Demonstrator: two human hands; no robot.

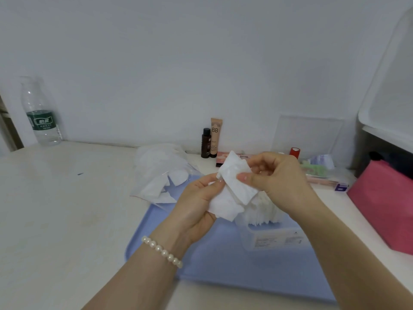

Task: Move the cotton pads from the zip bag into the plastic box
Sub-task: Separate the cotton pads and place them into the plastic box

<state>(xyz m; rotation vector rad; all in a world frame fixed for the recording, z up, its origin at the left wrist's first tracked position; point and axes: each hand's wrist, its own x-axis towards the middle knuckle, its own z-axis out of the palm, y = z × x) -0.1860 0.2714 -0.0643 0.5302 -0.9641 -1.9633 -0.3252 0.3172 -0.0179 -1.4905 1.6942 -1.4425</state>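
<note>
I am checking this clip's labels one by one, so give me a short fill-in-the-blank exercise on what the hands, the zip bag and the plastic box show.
1. The left hand and right hand together hold white square cotton pads above the ____ flat plastic tray.
2. The clear rectangular plastic box already holds a ____ of pads.
3. The clear zip bag lies to the ____ of the box.
4. The left wrist wears a ____ bracelet.

Missing words: blue; stack; left; pearl

Both forearms are bare, with no sleeves in view. The left wrist wears a pearl bracelet (162,251) of round white beads. The fingernails look glossy.
</note>
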